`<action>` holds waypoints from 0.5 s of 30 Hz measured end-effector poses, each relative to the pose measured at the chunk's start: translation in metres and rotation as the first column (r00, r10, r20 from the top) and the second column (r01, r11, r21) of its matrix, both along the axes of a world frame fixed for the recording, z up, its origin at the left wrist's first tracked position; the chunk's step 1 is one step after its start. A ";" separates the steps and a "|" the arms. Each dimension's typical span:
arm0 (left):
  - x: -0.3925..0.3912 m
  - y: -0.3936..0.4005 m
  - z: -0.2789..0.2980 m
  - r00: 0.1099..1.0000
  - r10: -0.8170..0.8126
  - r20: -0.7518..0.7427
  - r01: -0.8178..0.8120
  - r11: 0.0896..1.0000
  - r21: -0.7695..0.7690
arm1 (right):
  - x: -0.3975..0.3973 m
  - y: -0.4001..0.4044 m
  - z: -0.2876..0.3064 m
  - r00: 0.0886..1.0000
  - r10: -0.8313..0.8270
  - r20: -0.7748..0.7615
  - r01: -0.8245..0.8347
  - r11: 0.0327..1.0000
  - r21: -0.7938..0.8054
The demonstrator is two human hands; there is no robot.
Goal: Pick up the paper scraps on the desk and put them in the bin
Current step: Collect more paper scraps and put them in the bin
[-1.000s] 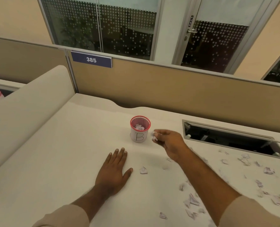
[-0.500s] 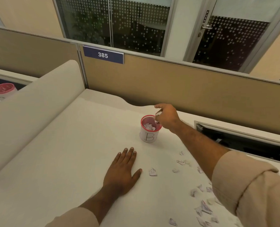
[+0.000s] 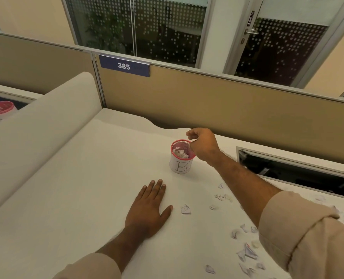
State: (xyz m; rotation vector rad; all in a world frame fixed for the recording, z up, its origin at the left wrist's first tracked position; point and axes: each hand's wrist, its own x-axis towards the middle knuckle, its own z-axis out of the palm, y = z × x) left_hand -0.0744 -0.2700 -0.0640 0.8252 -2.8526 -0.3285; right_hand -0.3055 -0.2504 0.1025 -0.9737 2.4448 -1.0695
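Bin [image 3: 180, 164] marked "B", mid tabletop [image 3: 82, 188]; divider sign [image 3: 124, 66] reads "385". Right hand [image 3: 204, 146] over rim, grip curled, contents unclear. Left hand [image 3: 148, 210] flat, grip wide.

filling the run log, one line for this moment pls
right hand over bin rim, fingers curled | left hand flat on desk | scraps remain on desk

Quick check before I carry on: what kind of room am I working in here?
Most likely an open-plan office cubicle: tan partition panels around a white desk, a numbered plate reading 385, and a glass door marked PUSH behind.
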 end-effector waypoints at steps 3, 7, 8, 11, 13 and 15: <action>0.000 0.000 0.000 1.000 0.001 0.003 -0.001 1.000 -0.009 | 0.003 0.006 0.004 0.999 -0.039 0.020 0.041 0.993 -0.114; 0.000 0.000 0.000 1.000 0.005 0.003 -0.005 1.000 -0.007 | 0.010 0.024 0.000 0.997 -0.060 0.053 0.072 0.967 -0.244; 0.000 0.000 0.000 1.000 0.005 0.003 -0.005 1.000 -0.008 | 0.014 0.031 -0.006 0.995 -0.070 0.065 0.084 0.964 -0.251; -0.001 0.000 -0.001 1.000 0.006 0.001 -0.006 1.000 -0.006 | 0.029 0.055 -0.035 0.998 -0.042 0.048 0.051 0.978 -0.201; -0.001 0.000 -0.002 1.000 0.006 0.000 -0.006 1.000 -0.013 | 0.040 0.072 -0.058 0.999 0.035 0.017 -0.033 0.997 -0.077; -0.001 -0.001 -0.002 1.000 0.006 0.006 -0.006 1.000 -0.023 | 0.049 0.087 -0.077 0.988 0.154 -0.004 -0.153 0.983 0.096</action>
